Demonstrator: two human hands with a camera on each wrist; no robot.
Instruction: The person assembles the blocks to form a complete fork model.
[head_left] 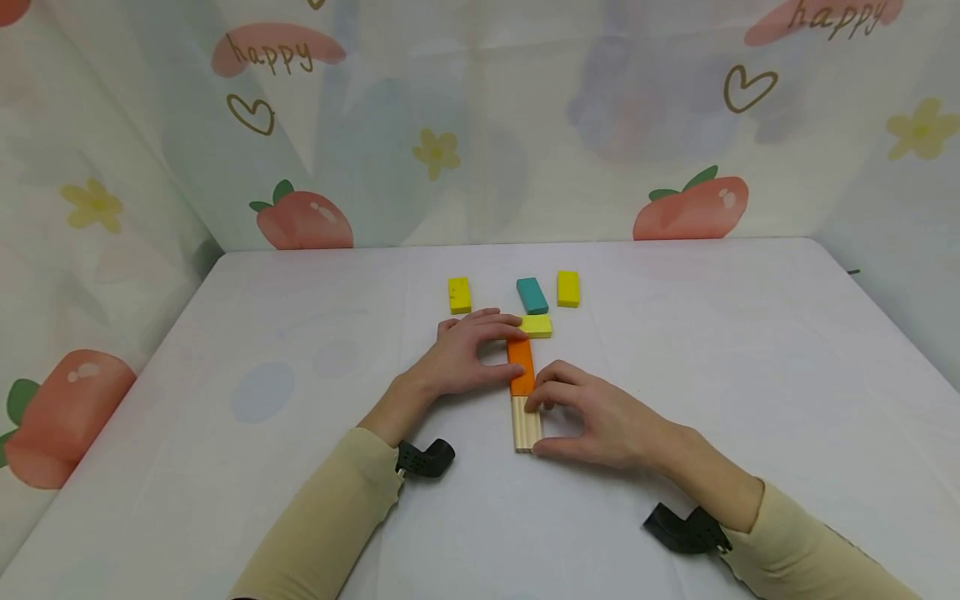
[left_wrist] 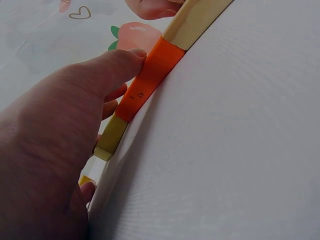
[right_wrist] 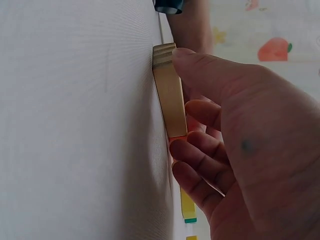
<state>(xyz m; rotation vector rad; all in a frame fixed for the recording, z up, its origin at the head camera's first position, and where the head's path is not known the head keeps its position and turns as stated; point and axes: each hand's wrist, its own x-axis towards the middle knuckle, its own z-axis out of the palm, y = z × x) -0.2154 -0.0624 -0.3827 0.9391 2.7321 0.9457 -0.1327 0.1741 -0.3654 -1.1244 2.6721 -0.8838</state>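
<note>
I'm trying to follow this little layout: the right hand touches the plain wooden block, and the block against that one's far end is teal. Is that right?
Not quite: the block against the far end is the orange block, as the head view shows. The right hand does touch the plain wooden block.

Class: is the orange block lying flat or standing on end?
Lying flat: the orange block shows its long face upward, stretched along the white table.
</note>
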